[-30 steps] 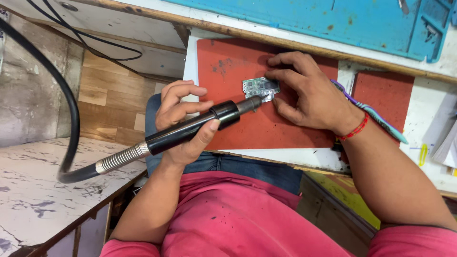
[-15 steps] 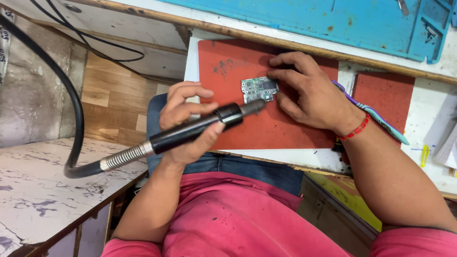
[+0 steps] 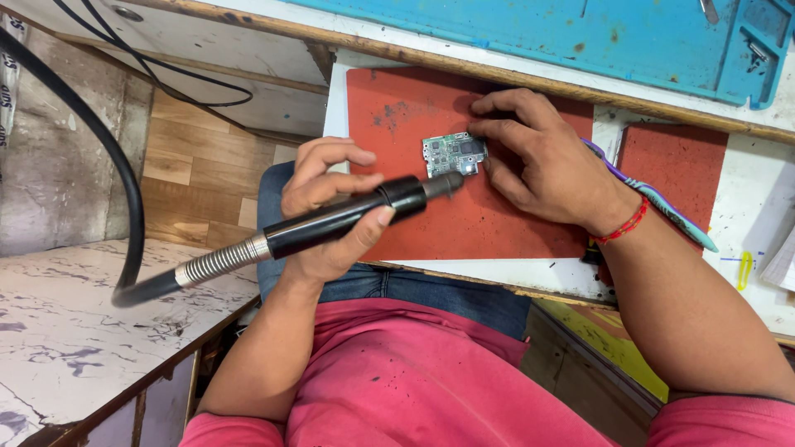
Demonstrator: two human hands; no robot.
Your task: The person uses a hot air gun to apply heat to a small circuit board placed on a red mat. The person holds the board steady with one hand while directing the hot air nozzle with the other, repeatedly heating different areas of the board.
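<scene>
The left hand [image 3: 331, 207] had its fingers [image 3: 327, 186] clamped round a black rotary handpiece [image 3: 348, 217], thumb beneath the barrel. The tool's tip lay at the lower edge of a small green circuit board [image 3: 454, 154]; actual contact could not be confirmed. The right hand [image 3: 542, 165] had its fingers [image 3: 497, 128] spread apart and pressed down at the board's right side, pinning it flat without closing round it. The board sat on a red mat [image 3: 497, 223] on the bench [image 3: 770, 273], near the mat's upper middle. A ribbed flexible shaft [image 3: 217, 263] ran from the handpiece to a black cable [image 3: 116, 174] looping off to the left. A blue mat [image 3: 530, 33] lay beyond. Judgement: work on the board's edge was in hand; the next move calls for a steady tip and firm pinning.
</scene>
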